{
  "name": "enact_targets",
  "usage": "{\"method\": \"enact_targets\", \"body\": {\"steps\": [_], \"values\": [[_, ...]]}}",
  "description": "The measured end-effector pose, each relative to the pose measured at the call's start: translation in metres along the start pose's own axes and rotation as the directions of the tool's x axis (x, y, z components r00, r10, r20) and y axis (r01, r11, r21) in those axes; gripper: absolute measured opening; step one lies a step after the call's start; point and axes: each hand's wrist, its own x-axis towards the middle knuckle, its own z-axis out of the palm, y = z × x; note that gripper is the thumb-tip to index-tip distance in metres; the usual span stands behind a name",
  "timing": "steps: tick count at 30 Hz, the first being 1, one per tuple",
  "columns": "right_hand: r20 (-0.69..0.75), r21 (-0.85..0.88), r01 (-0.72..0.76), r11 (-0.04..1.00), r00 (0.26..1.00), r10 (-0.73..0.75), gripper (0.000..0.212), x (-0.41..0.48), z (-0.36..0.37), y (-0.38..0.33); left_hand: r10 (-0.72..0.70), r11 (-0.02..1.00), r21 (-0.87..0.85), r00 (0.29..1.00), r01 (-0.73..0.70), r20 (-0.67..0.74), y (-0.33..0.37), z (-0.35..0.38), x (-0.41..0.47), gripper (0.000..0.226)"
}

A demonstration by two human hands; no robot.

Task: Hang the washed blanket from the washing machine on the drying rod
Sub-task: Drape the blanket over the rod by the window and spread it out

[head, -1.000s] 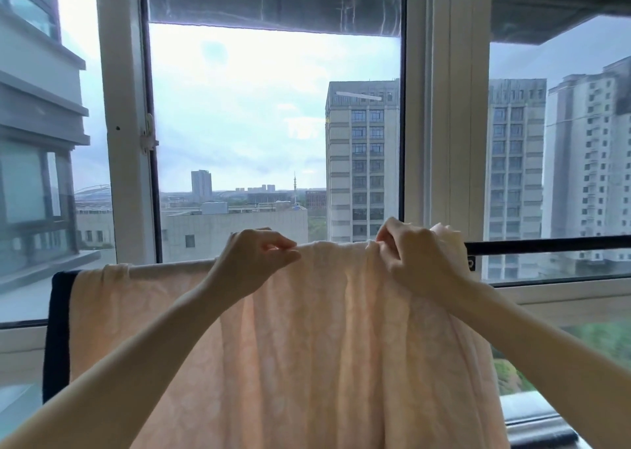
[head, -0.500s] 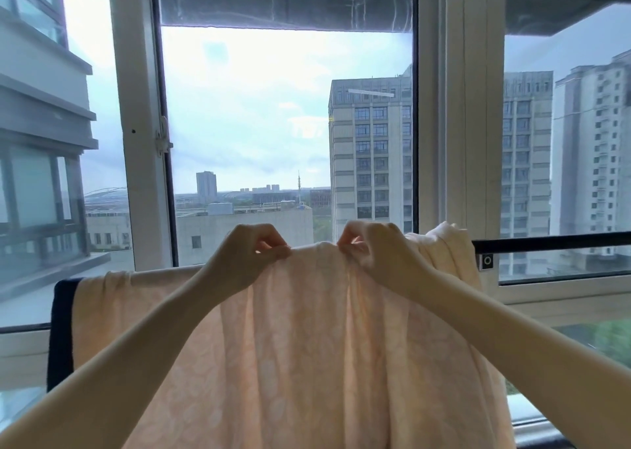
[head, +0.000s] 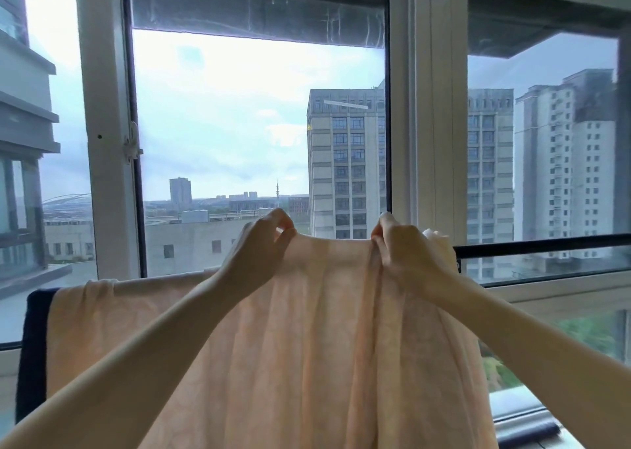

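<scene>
— Where's the peach blanket (head: 307,346)?
— Draped over the black drying rod (head: 539,245), filling six o'clock.
— And the hands?
— The left hand (head: 259,250) and right hand (head: 406,257) each pinch its top edge with curled fingers.

White window frame (head: 109,192) spans the view, with a latch (head: 132,144) on its left upright. Diffuse daylight from an overcast sky (head: 222,107). Outside: beige high-rise (head: 345,161) at centre, white tower block (head: 563,175) at right, low grey building (head: 191,243) below. Dark overhang (head: 256,8) along the panes' top edge.
</scene>
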Motion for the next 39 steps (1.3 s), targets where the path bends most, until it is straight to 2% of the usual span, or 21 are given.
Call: {"method": "enact_targets", "body": {"steps": [6, 10, 16, 19, 23, 28, 32, 36, 39], "values": [[-0.042, -0.006, -0.059, 0.998, 0.997, 0.059, 0.019, -0.001, 0.001, 0.018, 0.059, 0.996, -0.056, 0.995, -0.064, -0.082, 0.007, 0.026, 0.004, 0.006], [-0.036, -0.001, -0.139, 0.990, 0.990, 0.139, 0.015, 0.002, 0.001, 0.041, 0.002, 0.996, -0.086, 0.989, -0.015, -0.149, 0.004, 0.030, 0.003, 0.007], [-0.034, -0.036, -0.155, 0.987, 0.987, 0.154, 0.013, 0.002, 0.003, 0.052, -0.001, 1.000, -0.024, 1.000, 0.000, -0.026, -0.001, 0.029, 0.000, 0.006], [-0.033, -0.052, -0.108, 0.993, 0.994, 0.107, 0.012, 0.000, 0.001, 0.050, 0.089, 0.995, 0.030, 0.995, -0.090, 0.049, 0.010, 0.031, 0.000, 0.013], [-0.055, 0.036, -0.033, 0.999, 0.998, 0.035, 0.012, -0.002, -0.005, 0.053, 0.155, 0.980, 0.101, 0.973, -0.174, 0.169, 0.036, 0.045, 0.000, 0.026], [-0.003, 0.186, 0.073, 0.980, 0.997, -0.074, 0.014, -0.006, -0.010, 0.067, 0.186, 0.964, 0.164, 0.972, -0.209, 0.143, 0.065, 0.073, -0.001, 0.029], [0.077, 0.431, 0.129, 0.893, 0.981, -0.180, 0.022, -0.010, -0.024, 0.094, 0.142, 0.973, 0.168, 0.984, -0.159, 0.108, 0.083, 0.091, -0.001, 0.026], [0.080, 0.407, 0.173, 0.897, 0.971, -0.224, 0.024, -0.006, -0.032, 0.141, 0.061, 0.980, 0.188, 0.997, -0.069, 0.048, 0.099, 0.103, -0.004, 0.038], [0.102, 0.435, 0.211, 0.876, 0.954, -0.280, 0.027, -0.006, -0.034, 0.170, -0.030, 0.977, 0.208, 0.997, 0.044, -0.073, 0.114, 0.113, -0.006, 0.024]]}}
